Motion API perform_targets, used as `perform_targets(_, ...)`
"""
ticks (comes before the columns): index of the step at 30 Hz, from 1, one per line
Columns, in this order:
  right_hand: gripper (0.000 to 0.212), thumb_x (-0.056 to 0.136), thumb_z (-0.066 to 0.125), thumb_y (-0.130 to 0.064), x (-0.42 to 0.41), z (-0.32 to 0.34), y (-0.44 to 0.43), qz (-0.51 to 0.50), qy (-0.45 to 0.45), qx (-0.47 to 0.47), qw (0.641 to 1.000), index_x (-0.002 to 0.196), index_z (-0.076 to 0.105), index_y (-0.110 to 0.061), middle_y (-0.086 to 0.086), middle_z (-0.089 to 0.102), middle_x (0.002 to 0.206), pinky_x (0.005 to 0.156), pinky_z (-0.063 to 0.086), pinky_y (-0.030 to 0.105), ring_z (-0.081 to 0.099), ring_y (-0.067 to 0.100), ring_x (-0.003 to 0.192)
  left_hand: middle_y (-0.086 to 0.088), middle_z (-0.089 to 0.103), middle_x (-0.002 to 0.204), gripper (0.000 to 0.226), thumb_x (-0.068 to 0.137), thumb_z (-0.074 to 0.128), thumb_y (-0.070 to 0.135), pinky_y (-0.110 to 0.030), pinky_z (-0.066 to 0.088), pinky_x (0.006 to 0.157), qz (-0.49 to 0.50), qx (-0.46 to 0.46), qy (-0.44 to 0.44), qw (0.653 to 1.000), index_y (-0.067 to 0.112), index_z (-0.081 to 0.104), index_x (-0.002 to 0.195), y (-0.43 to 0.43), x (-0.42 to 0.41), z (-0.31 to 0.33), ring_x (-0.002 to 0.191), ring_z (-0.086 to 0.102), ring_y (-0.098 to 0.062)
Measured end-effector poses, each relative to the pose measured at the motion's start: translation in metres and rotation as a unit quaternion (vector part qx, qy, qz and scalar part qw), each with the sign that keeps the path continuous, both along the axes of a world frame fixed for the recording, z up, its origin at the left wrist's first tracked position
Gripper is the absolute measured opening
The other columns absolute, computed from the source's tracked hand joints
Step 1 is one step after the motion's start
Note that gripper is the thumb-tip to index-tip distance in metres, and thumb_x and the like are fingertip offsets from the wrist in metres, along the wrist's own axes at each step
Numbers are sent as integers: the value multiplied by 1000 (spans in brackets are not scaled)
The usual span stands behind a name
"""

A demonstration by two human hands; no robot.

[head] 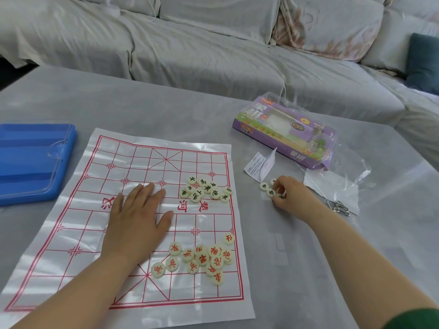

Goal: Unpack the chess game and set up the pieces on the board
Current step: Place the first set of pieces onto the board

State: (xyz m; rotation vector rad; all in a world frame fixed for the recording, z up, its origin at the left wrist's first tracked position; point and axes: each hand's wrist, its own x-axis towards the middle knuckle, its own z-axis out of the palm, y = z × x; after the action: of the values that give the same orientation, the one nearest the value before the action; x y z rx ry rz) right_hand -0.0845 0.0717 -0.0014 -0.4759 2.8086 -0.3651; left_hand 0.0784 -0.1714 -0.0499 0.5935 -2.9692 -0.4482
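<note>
While the left hand (139,217) lies flat on the board (133,162), the right hand's (289,198) fingers (279,185) pinch half-hidden pieces (271,192).

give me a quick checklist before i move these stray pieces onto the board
1. Board lies flat under the left hand: ok.
2. Right hand has a grip on the stray pieces on the table: ok.
3. Green pieces on their starting points: not ok, heaped mid-board.
4. Red pieces on their starting points: not ok, heaped at the near right corner.
5. Box emptied: cannot tell.
</note>
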Motion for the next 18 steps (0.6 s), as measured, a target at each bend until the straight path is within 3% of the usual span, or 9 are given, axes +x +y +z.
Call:
perform_targets(4, 26, 88, 55, -18, 0, 2, -1, 20, -14, 9, 1000, 113, 53, -12, 0, 45, 97, 75, 36, 23, 44, 14, 83, 4, 18, 152, 96, 59, -9, 61, -37, -2, 113, -5, -8, -5, 1000, 28, 28, 141, 0, 0, 0, 141, 8, -15)
perform_targets(11, 21, 91, 50, -19, 0, 10, -8, 46, -27, 50, 997, 109, 52, -9, 0, 46, 96, 71, 30, 21, 42, 16, 84, 3, 20, 151, 89, 66, -3, 61, -38, -1, 113, -5, -4, 2, 1000, 26, 30, 140, 0, 1, 0, 141, 10, -17)
perform_targets(14, 16, 92, 50, -22, 10, 14, -20, 61, -19, 9, 998, 104, 52, -13, -1, 46, 95, 72, 31, 21, 42, 14, 82, -1, 29, 148, 90, 65, -1, 60, -41, 4, 113, -5, -3, 14, 1000, 23, 39, 137, -2, 1, -4, 140, 18, -20)
perform_targets(18, 23, 92, 50, -21, 22, 19, -60, 114, 6, -49, 992, 114, 52, -14, -4, 45, 96, 74, 34, 19, 44, 11, 83, -4, 38, 144, 85, 70, 4, 58, -44, 10, 112, -6, -10, 24, 1000, 20, 47, 132, -2, -1, -5, 136, 27, -24)
